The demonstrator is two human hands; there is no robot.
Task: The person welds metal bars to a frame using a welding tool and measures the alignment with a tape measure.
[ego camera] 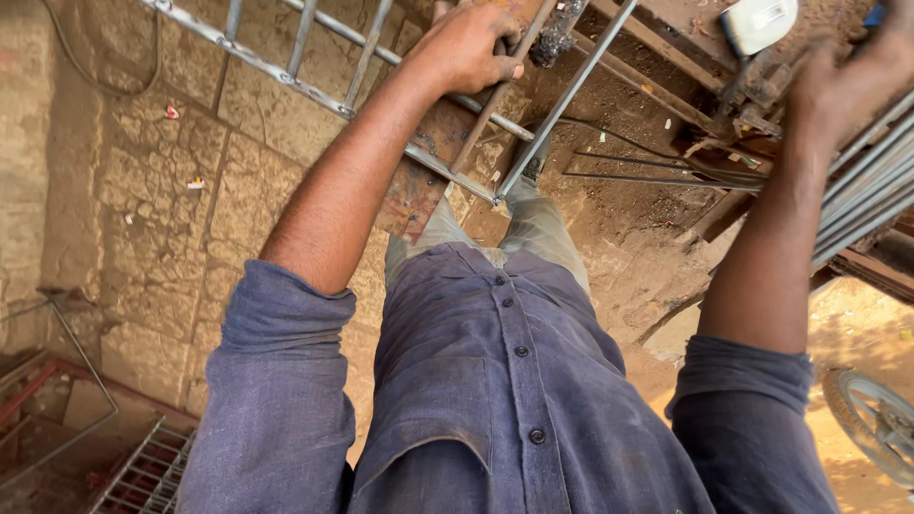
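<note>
We are standing over a long metal grille (314, 90), a ladder-like frame of grey rails and cross bars that runs from the upper left down toward our knees, lying at a slant just above the cracked stone paving (152, 238). As far as we can judge, the frame is already assembled along the stretch we see, with its cross bars seated between the two rails; whether the joints are finished is too small to tell, and the far end runs out of view, so what is left there we cannot say. A rusty rod (495, 100) stands tilted across the lower rail, and our left hand (471, 43) is clenched around its upper part, knuckles up, thumb wrapped toward us. It looks brown and rough against the cleaner grey bars. To the right a bundle of straight grey rods (866, 190) slants past, and our right hand (847, 81) reaches up beside it; it is blurred and partly cut by the edge, so we cannot tell whether it grips anything. Above it sits a white casing (757, 21) among dark scrap. Smaller still, a spoked wheel (876, 419) shows at the lower right, and another grille (143, 471) lies at the lower left.
</note>
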